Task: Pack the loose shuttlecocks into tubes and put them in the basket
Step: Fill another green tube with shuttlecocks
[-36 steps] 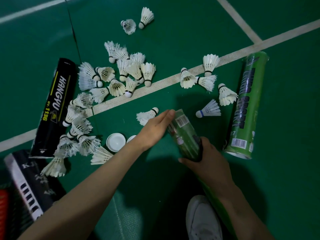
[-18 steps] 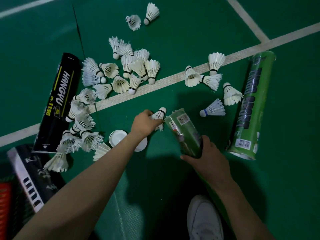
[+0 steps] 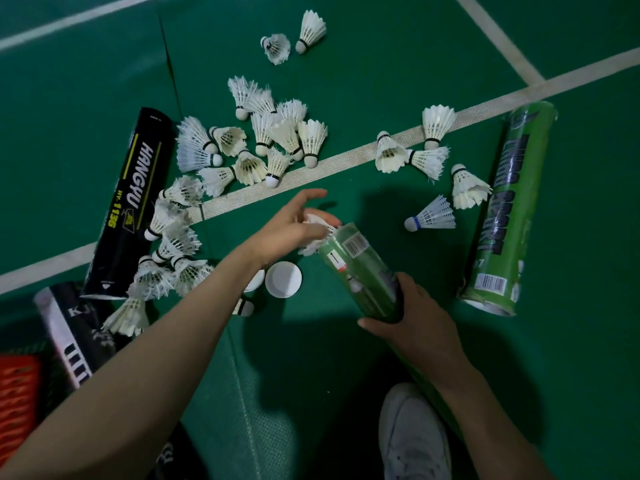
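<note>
My right hand grips a green tube near its lower part, tilted with its open mouth pointing up-left. My left hand holds a white shuttlecock right at that mouth, feathers showing between the fingers and the rim. Several loose white shuttlecocks lie scattered over the green court floor, more beside the black tube and more to the right. An orange basket shows at the lower left edge.
A black HANGYU tube lies at left, a second black-and-white tube below it. A long green tube lies at right. Two white caps sit on the floor under my left wrist. My white shoe is at the bottom.
My left hand reached left, picked a shuttlecock off the floor, and brought it to the mouth of the green tube. My right hand has kept hold of the tube.
</note>
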